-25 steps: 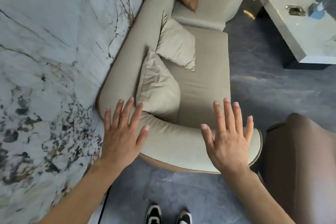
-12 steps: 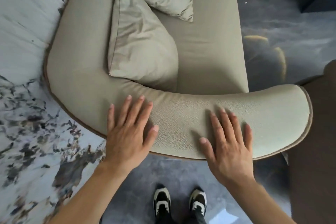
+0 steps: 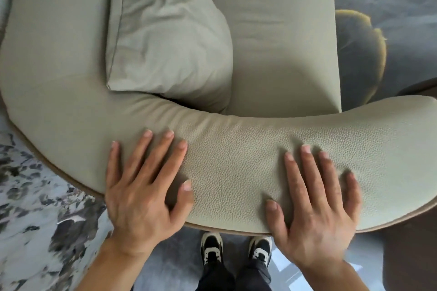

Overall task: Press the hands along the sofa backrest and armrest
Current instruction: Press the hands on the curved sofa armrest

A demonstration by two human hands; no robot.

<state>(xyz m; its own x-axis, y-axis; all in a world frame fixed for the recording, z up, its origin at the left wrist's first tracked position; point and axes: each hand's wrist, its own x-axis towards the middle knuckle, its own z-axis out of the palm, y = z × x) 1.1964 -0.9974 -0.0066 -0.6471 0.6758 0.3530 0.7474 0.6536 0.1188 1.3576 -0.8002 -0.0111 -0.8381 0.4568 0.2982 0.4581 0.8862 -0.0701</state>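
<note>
Head view: I look straight down over the curved end of the pale beige, pebble-grained upholstered sofa.
Step in hand: pressing the padded armrest, which runs across the lower half of the view, just beyond my two black-and-white shoes.
Left hand: flat and spread, palm down, gripping nothing, on the armrest's left stretch near the bend.
Right hand: also flat and spread, holding nothing, palm over the outer edge, fingers lying on the grain.
Contact: both hands touch the padding, set well apart.
Backrest: runs up the left side, untouched now.
Next move, as I judge: slide the hands leftward round the bend onto the backrest, keeping palms flat.
Count: two hands, one sofa, two soft grey-green cushions on the seat, one only partly in view.
</note>
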